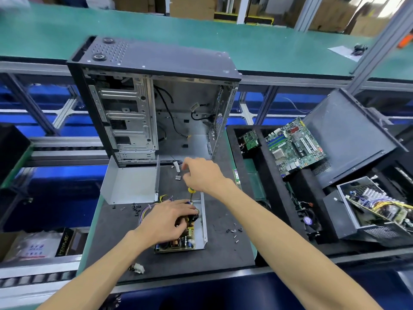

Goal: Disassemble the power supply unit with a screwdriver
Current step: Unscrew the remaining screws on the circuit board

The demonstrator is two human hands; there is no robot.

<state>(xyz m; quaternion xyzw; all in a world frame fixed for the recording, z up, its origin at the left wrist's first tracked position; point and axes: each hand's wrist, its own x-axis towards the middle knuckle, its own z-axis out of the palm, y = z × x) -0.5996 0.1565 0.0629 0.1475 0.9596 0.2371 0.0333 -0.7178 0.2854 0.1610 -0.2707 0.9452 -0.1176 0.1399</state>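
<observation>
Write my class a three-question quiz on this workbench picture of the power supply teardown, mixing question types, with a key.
1. True or false: the left hand rests on the power supply circuit board.
2. Which hand holds the yellow-handled screwdriver? A) left B) right
3. Fill in: the motherboard lies in the black tray to the ___ of the open computer case.

Key: 1 true; 2 B; 3 right.

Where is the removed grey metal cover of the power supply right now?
The metal cover sits on the black mat, centre-left in the head view, in front of the open computer case, up-left of the left hand.
</observation>
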